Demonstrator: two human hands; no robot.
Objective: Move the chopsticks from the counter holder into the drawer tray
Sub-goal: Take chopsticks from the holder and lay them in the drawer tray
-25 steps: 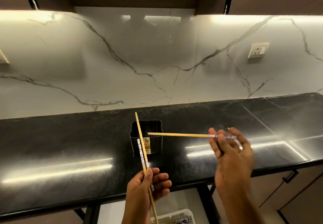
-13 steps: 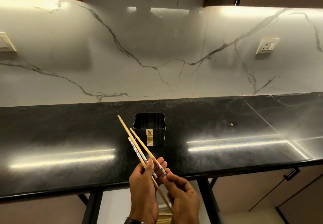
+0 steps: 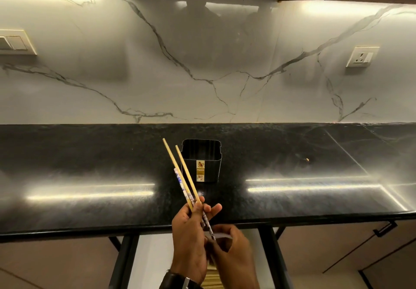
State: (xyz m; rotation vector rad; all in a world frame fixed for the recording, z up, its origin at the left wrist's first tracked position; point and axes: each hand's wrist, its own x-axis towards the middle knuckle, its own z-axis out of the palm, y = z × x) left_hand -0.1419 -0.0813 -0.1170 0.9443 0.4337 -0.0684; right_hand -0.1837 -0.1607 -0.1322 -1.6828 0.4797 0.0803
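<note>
A square black holder [image 3: 201, 161] with a small gold label stands on the black counter [image 3: 90, 164] and looks empty from here. In front of it my left hand [image 3: 190, 237] grips several wooden chopsticks [image 3: 177, 168], some with blue-and-white patterned ends, their tips pointing up and left. My right hand [image 3: 231, 250] is pressed against the lower ends of the same bundle, just below the counter's front edge. Below my hands, the open drawer shows pale wooden slats [image 3: 211, 279]; the tray itself is mostly hidden by my arms.
A marble backsplash rises behind the counter, with a switch plate [image 3: 15, 42] at the left and a socket [image 3: 362, 56] at the right. A tiny crumb [image 3: 307, 159] lies on the counter at right. Dark cabinet fronts with a handle [image 3: 383, 229] sit lower right.
My right hand brought its single chopstick from the right over to the left hand and joined it to the bundle. Both hands now meet low at the counter's front edge.
</note>
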